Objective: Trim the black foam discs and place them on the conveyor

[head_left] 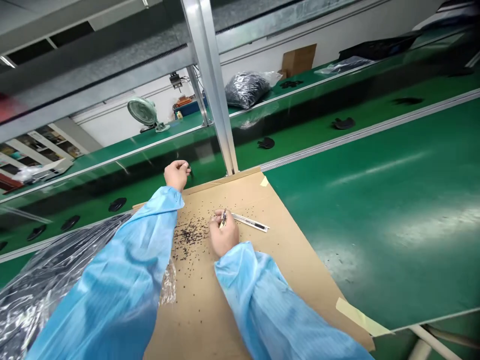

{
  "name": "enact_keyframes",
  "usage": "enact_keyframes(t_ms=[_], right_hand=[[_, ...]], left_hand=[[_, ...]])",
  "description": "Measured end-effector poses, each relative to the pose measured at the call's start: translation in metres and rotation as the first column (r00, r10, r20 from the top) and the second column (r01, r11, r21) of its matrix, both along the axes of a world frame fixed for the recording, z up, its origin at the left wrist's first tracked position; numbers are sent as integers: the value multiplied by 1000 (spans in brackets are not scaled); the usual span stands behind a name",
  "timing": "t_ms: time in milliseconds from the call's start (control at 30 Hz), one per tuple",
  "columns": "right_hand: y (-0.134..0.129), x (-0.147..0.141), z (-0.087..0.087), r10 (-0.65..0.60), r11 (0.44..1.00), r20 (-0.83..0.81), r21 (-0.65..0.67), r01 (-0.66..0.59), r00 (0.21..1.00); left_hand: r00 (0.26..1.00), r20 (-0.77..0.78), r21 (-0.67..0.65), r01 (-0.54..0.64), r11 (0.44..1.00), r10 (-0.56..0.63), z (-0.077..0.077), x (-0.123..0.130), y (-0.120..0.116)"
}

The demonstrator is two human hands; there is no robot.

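My left hand is raised over the far edge of the cardboard, beside the green belt. Its fingers are pinched, and a dark piece shows partly at the fingertips; its kind is unclear. My right hand is closed above the cardboard sheet, around a small, slim metallic tool mostly hidden by the fingers. Just beyond that hand lies a white and black box cutter. Many tiny black bits are scattered on the cardboard between my two arms.
A green conveyor belt with flat black pieces crosses beyond the cardboard. A metal post stands at its far edge. Plastic-wrapped dark material lies at left. Behind are a fan and a filled bag.
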State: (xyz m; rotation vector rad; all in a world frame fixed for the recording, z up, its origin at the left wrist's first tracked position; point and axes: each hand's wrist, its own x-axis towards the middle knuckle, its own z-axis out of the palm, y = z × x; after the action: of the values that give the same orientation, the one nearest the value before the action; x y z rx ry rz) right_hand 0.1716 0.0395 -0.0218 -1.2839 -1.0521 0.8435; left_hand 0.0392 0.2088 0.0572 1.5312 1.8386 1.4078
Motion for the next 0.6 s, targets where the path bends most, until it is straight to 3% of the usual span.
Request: enact_keyframes(t_ms=[67, 133, 233, 300, 367, 433, 533, 600], right_hand=[[4, 3, 1, 4, 1000, -83, -14, -5, 997], [7, 6, 2, 39, 999, -169, 23, -36, 985], [8, 6, 4, 202, 978, -284, 107, -178, 937], [5, 4, 6, 379, 925, -325, 130, -356, 866], [-1, 3, 8, 530, 846, -300, 119, -520, 793], [-6, 3, 11, 574, 816, -249, 91, -571, 780], [-9, 3, 12, 417, 907, -267, 53, -419, 869], [-10, 2, 11, 282, 958, -291, 33, -286, 914]], left_hand=[[941, 321, 27, 108, 994, -111, 11, -1, -42], [843, 491, 3, 253, 968, -222, 14, -4, -88], [728, 634, -64, 386, 920, -261, 1, -6, -152], [659, 721, -86, 393, 915, -215, -15, -7, -181], [570, 803, -67, 373, 925, -172, -32, -6, -197], [485, 861, -15, 331, 943, -157, -47, -5, -205], [387, 900, 81, 302, 950, -199, -62, -1, -212], [371, 890, 130, 354, 926, -266, -68, 4, -216]])
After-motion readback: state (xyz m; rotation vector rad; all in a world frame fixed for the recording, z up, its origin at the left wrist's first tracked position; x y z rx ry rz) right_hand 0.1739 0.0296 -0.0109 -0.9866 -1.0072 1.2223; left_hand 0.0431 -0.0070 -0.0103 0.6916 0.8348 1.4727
